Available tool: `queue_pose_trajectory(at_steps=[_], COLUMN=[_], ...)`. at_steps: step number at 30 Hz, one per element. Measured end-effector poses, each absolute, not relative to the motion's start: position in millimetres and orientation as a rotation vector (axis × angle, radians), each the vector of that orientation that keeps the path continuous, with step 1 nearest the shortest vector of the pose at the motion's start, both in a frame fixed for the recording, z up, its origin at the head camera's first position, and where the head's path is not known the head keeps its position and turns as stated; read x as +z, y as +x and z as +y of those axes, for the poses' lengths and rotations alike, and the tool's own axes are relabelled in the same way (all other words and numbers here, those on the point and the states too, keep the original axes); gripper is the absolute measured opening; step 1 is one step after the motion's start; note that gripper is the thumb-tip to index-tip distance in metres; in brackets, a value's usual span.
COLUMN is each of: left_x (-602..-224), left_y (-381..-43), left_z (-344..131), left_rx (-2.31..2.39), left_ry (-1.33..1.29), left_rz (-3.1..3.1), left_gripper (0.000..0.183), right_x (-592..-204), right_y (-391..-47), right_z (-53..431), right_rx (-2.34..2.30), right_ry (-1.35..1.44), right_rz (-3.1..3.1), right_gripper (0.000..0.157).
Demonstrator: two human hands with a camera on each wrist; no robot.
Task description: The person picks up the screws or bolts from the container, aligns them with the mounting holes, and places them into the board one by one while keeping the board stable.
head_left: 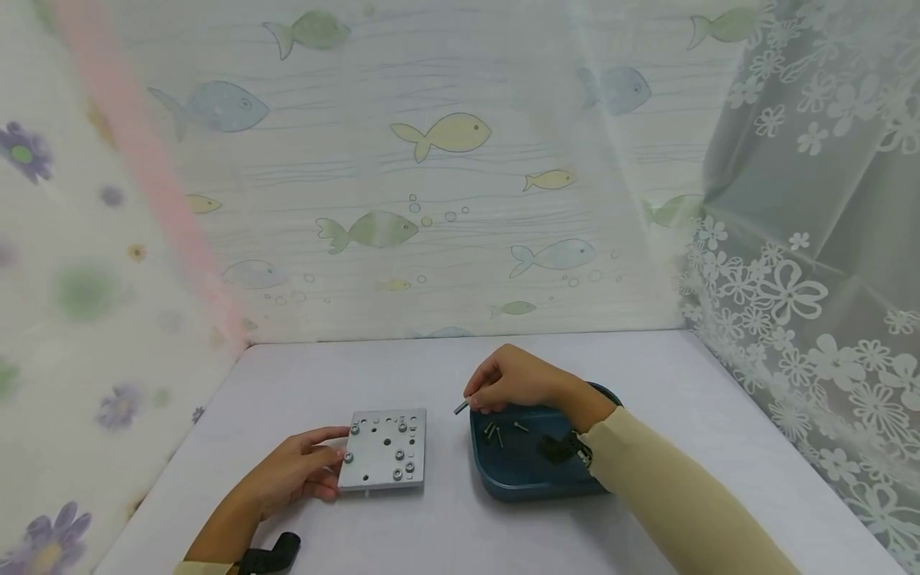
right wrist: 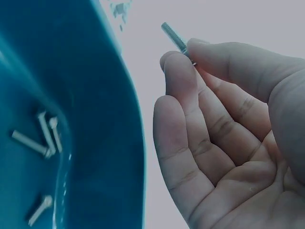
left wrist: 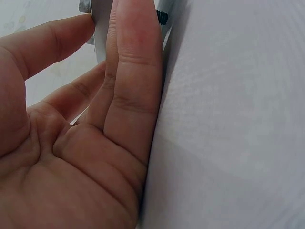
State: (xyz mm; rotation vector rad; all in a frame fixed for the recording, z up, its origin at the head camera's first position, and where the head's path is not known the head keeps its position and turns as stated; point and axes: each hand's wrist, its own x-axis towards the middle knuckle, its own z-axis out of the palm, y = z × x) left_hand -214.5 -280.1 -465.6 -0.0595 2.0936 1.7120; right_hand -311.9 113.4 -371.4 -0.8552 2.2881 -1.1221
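My left hand (head_left: pixel 295 471) grips the left edge of a silver metal plate (head_left: pixel 377 465), which has holes and several socket-head screws standing in it. In the left wrist view, a dark threaded end (left wrist: pixel 162 17) pokes out below the plate, whose far part is hidden by the fingers. Between thumb and fingertips, my right hand (head_left: pixel 521 379) pinches a screw (head_left: pixel 461 407) beside the left rim of a blue tray (head_left: pixel 503 493). The threaded shank of this screw (right wrist: pixel 172 35) points away from the fingers; its head is mostly covered.
Several loose screws (head_left: pixel 499 436) lie inside the tray, towards its left side. Plate and tray stand apart on a white-covered table (head_left: pixel 446 527). A fish-patterned curtain (head_left: pixel 460 192) hangs behind, with more curtains at both sides.
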Motion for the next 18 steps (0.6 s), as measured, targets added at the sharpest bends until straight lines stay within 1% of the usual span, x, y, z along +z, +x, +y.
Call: queue_pose_trajectory(at_steps=[11, 18], left_x=[-465.9, -465.7], left_y=[-215.4, -214.1], left_z=[-280.5, -280.8], left_rx=[1.705, 1.708], left_ry=[-0.093, -0.072], left_rz=[2.101, 2.101], left_gripper=[0.075, 0.073], right_x=[-372.9, -383.4], right_y=[-306.5, -303.5], right_z=[67.2, 41.0], right_rx=[-1.092, -1.074], right_ry=[-0.917, -0.914], right_rz=[2.292, 2.315], right_gripper=[0.006, 0.005])
